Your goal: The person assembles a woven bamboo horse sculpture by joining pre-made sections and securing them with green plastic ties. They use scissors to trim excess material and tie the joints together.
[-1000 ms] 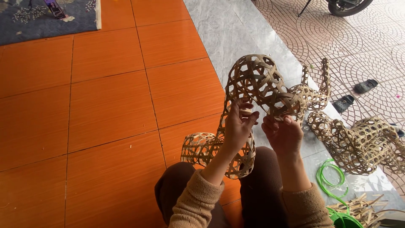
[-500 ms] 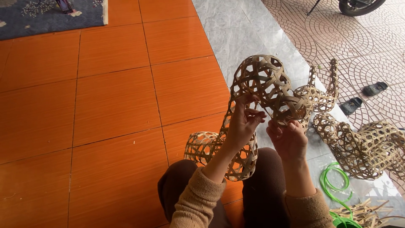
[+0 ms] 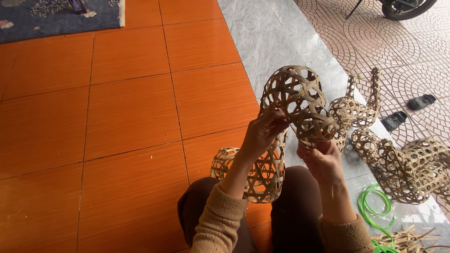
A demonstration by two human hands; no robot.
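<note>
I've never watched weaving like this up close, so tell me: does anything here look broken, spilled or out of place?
Nothing looks damaged. The left hand and right hand grip an open-weave bamboo figure, its lattice looking intact. Similar woven pieces lie on their sides on the floor, green cord sits loosely coiled, and two sandals lie apart.

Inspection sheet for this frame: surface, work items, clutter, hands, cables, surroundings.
Surface: orange tiled floor, grey stone strip.
Work items: woven bamboo form held up over the lap.
Clutter: other woven pieces, green cord coil, bamboo strips.
Hands: left hand pinches the weave; right hand grips its lower end.
Cables: nothing seen.
Surroundings: blue rug, dark sandals, wheel.
</note>
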